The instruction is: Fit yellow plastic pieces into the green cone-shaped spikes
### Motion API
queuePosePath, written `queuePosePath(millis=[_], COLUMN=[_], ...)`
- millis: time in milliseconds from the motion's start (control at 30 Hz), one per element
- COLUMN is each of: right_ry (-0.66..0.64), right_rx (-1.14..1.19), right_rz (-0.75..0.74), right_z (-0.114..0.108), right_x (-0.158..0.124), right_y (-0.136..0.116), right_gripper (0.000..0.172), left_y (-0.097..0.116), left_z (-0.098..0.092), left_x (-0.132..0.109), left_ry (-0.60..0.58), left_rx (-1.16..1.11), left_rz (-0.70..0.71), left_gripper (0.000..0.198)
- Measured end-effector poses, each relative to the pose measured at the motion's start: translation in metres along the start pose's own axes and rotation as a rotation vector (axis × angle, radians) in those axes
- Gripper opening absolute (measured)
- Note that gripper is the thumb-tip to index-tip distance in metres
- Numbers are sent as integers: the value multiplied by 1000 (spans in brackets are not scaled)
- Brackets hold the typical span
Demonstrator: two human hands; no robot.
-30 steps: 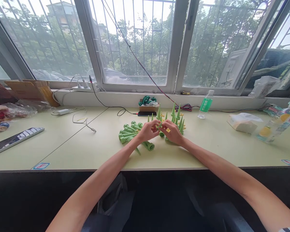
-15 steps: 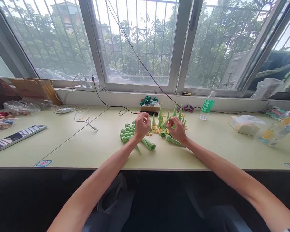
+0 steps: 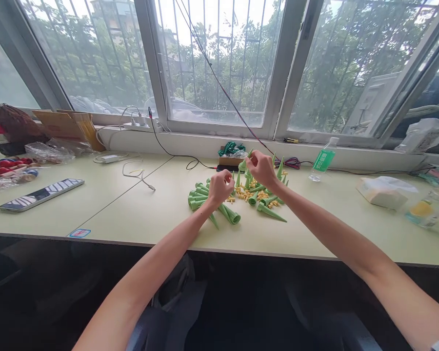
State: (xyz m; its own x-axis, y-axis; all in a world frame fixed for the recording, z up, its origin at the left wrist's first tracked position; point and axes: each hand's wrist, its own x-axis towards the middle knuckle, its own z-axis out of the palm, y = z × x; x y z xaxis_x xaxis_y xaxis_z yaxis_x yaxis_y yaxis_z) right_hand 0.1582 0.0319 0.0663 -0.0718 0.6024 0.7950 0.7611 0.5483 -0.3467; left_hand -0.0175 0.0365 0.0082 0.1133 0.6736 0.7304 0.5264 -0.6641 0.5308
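My right hand [image 3: 262, 168] is raised over the pile, its fingers pinching a green plastic spike [image 3: 244, 165], a hollow cone with a wider capped end. My left hand [image 3: 219, 187] is lower and to the left, fingers curled together; whatever it may hold is hidden. Beside and under its wrist lie several green spikes [image 3: 195, 200], spread like a fan. One hollow spike [image 3: 234, 217] points its open end towards me. Between the hands are small yellow plastic pieces [image 3: 244, 194], with more spikes standing and lying among them. A loose spike [image 3: 272, 213] lies nearest the front on the right.
Behind the pile stands a small box [image 3: 231, 160] with dark green material. A water bottle [image 3: 322, 161] and a tissue pack [image 3: 385, 191] are to the right. On the left lie a phone [image 3: 42, 194] and a white cable [image 3: 141, 179]. The table's front edge [image 3: 241, 251] is close to me.
My right hand has risen and moved slightly left, lifting a green spike. My left hand stays beside the fanned spikes. The whole view has shifted a little.
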Motion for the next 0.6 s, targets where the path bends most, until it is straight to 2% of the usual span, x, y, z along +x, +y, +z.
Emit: queuePosePath(millis=[167, 400, 600], right_ry=[-99, -300, -278], right_rx=[-45, -126, -108], right_rz=[55, 107, 121], right_z=[21, 39, 45], right_x=[21, 20, 14], right_y=[-1, 6, 6], right_gripper=[18, 20, 23], left_y=[-1, 1, 1], left_z=[0, 2, 2], left_x=[-1, -2, -2], left_ry=[-25, -25, -28], left_rx=[-1, 20, 33], left_rz=[2, -7, -8], left_gripper=[4, 4, 5])
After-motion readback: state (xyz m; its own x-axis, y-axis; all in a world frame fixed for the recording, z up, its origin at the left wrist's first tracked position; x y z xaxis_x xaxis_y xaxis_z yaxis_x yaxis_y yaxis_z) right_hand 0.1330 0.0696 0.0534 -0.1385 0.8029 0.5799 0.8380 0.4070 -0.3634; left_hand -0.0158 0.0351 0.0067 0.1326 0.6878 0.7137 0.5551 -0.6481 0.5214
